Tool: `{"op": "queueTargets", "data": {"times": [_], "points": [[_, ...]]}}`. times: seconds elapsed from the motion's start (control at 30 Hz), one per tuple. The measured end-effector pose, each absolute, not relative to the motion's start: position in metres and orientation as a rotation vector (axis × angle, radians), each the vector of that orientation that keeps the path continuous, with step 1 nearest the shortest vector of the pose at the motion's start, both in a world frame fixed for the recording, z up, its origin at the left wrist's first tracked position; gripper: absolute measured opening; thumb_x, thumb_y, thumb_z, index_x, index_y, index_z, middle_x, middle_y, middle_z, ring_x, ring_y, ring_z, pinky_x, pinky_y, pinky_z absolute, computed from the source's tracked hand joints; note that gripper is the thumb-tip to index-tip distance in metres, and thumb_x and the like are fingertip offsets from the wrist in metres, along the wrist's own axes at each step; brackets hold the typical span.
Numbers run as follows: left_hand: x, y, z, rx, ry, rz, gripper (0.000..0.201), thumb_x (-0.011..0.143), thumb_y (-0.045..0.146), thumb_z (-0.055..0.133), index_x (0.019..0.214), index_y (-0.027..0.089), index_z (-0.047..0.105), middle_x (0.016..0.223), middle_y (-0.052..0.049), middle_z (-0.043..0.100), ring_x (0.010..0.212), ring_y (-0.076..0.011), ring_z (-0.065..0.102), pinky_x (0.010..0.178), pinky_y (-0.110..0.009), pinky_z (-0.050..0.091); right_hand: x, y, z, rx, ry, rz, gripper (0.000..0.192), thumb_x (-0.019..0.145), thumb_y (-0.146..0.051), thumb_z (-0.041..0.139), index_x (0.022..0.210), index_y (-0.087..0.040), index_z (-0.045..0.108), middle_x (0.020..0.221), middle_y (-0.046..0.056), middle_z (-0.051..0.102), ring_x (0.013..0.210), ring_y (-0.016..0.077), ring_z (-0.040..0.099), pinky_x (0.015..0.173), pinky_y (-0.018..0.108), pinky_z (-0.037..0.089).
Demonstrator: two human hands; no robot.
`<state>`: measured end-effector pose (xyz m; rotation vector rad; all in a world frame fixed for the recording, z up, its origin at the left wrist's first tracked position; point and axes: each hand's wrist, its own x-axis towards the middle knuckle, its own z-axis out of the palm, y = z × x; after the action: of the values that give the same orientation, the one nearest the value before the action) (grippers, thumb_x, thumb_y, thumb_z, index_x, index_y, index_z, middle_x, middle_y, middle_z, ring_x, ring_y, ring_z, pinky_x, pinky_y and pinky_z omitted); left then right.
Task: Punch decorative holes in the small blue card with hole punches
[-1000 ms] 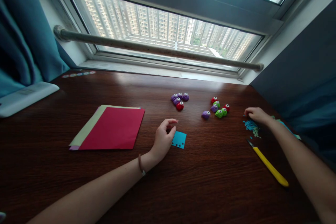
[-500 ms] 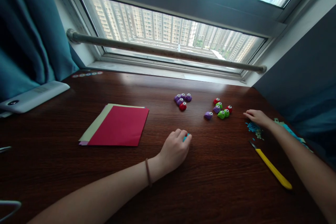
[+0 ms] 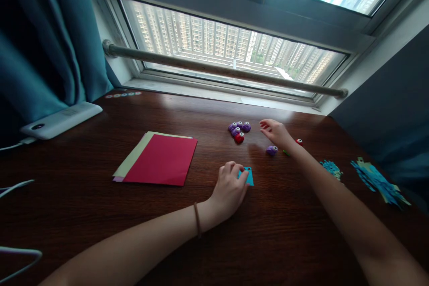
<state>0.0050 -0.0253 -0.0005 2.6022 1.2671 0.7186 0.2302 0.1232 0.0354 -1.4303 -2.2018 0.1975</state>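
My left hand (image 3: 229, 190) is closed over a small light-blue piece of paper (image 3: 250, 178) on the table, its thumb and fingertips on the paper. Part of that paper is hidden by the fingers. Above the table, my right hand (image 3: 275, 133) reaches forward with its fingers apart and nothing visible in them. To its left sit several small purple figures (image 3: 246, 128) with white eyes and a red one (image 3: 239, 138). Below it stands a single purple figure (image 3: 271, 150). My right forearm covers most of another group, leaving a red figure (image 3: 299, 142) showing.
A stack of coloured paper with a red sheet (image 3: 161, 161) on top lies at left. Blue bits (image 3: 331, 168) and paper strips (image 3: 380, 181) lie at right. A white device (image 3: 67, 118) with a cable rests by the curtain (image 3: 50, 44). A window rail (image 3: 214, 70) runs behind.
My right hand has moved left from beside the blue bits toward the eyed figures. More of the blue paper shows under my left hand. The yellow-handled knife is out of sight now. The view has shifted slightly.
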Motion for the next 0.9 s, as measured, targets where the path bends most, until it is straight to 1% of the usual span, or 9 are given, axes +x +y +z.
{"op": "queueTargets", "data": {"times": [0.07,0.17,0.33,0.4,0.47,0.6,0.67,0.77,0.9], "points": [[0.003,-0.021,-0.001,2.498,1.477,0.723,0.029,0.079,0.029,0.06,0.104,0.017,0.052,0.107,-0.011,0.049,0.101,-0.0304,0.04,0.083,-0.045,0.036,0.211,0.14,0.024,-1.404,-2.223,0.226,0.034,0.077,-0.018,0.057,0.111,-0.014,0.053,0.109,0.01,0.058,0.093,0.0191,0.056,0.082,0.03,0.044],[0.002,-0.014,-0.005,2.37,1.58,0.665,0.041,0.069,0.038,0.07,0.099,0.016,0.053,0.104,-0.011,0.048,0.096,-0.0298,0.041,0.079,-0.043,0.037,0.194,0.16,0.009,-1.42,-2.225,0.249,0.037,0.075,-0.016,0.06,0.112,-0.012,0.055,0.112,0.013,0.056,0.102,0.0232,0.052,0.089,0.036,0.041],[0.002,-0.007,-0.012,2.263,1.572,0.665,0.04,0.064,0.036,0.076,0.092,0.017,0.054,0.1,-0.008,0.049,0.094,-0.0278,0.042,0.078,-0.04,0.035,0.187,0.165,-0.002,-1.484,-2.13,0.273,0.023,0.073,-0.015,0.061,0.096,-0.016,0.062,0.092,0.009,0.062,0.082,0.0212,0.057,0.08,0.038,0.045],[0.002,-0.007,-0.012,2.229,1.545,0.675,0.037,0.063,0.033,0.076,0.089,0.018,0.054,0.097,-0.006,0.051,0.093,-0.0272,0.042,0.077,-0.039,0.034,0.187,0.156,0.001,-1.482,-2.07,0.277,0.022,0.072,-0.014,0.061,0.094,-0.016,0.062,0.088,0.008,0.062,0.078,0.0204,0.057,0.078,0.038,0.046],[0.001,-0.007,-0.011,2.195,1.525,0.693,0.034,0.064,0.03,0.076,0.087,0.019,0.053,0.094,-0.005,0.052,0.092,-0.0267,0.043,0.076,-0.038,0.034,0.188,0.139,0.008,-1.458,-2.0,0.286,0.024,0.073,-0.014,0.06,0.097,-0.015,0.061,0.092,0.008,0.061,0.08,0.0196,0.058,0.078,0.036,0.048],[0.001,-0.007,-0.01,2.123,1.456,0.744,0.032,0.065,0.022,0.074,0.088,0.02,0.051,0.089,-0.003,0.057,0.09,-0.0251,0.047,0.076,-0.037,0.032,0.192,0.079,0.021,-1.362,-1.856,0.391,0.033,0.079,-0.021,0.057,0.111,-0.015,0.053,0.104,0.008,0.061,0.088,0.0169,0.06,0.081,0.03,0.05],[0.001,-0.007,-0.01,2.072,1.417,0.776,0.04,0.066,0.018,0.072,0.099,0.021,0.05,0.088,-0.001,0.059,0.09,-0.0235,0.05,0.078,-0.037,0.031,0.197,0.045,0.022,-1.296,-1.659,0.607,0.039,0.075,-0.025,0.063,0.112,-0.015,0.055,0.107,0.008,0.061,0.092,0.0197,0.06,0.086,0.034,0.049],[0.002,-0.006,-0.01,1.988,1.4,0.809,0.055,0.067,0.014,0.069,0.115,0.021,0.044,0.088,0.0,0.061,0.088,-0.0212,0.054,0.082,-0.038,0.031,0.204,0.002,0.013,-1.288,-1.461,0.8,0.041,0.072,-0.027,0.068,0.11,-0.015,0.057,0.108,0.009,0.061,0.098,0.0221,0.059,0.091,0.037,0.047],[0.002,-0.005,-0.01,1.797,1.347,0.863,0.049,0.068,0.017,0.07,0.111,0.021,0.049,0.087,-0.001,0.064,0.086,-0.0207,0.058,0.087,-0.039,0.034,0.206,-0.027,-0.004,-1.294,-1.429,0.904,0.031,0.075,-0.025,0.065,0.105,-0.018,0.059,0.107,0.007,0.061,0.099,0.0207,0.059,0.093,0.036,0.045]]}}
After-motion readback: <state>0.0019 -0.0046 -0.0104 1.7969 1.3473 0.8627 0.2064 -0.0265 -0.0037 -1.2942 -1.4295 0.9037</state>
